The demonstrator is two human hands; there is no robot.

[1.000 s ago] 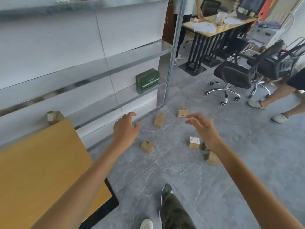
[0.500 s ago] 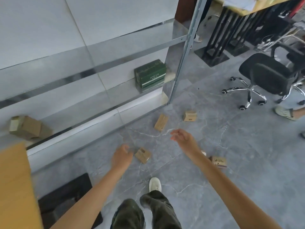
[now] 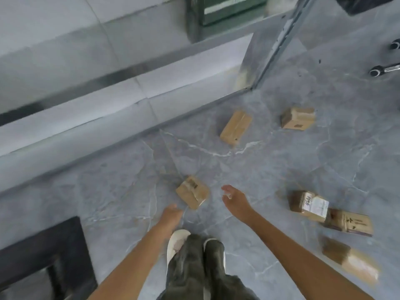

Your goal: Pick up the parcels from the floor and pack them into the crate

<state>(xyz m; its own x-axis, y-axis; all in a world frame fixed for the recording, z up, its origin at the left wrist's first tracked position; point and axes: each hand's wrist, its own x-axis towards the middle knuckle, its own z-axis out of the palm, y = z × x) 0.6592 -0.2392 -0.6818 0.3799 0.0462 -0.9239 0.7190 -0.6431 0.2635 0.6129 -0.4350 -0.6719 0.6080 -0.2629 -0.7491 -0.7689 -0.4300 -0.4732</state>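
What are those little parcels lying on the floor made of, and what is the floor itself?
The parcels look like plain brown cardboard, matte, with folded flaps, tape seams and stuck-on printed labels. The floor seems to be smooth grey stone or stone-look tile. It has white veins and a faint sheen, but I cannot tell which of the two it is.

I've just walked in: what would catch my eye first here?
Brown cardboard parcels lie scattered across the grey marbled floor. In the middle, the person's left hand and right hand hover close to the nearest parcel, holding nothing. A black crate sits at the lower left.
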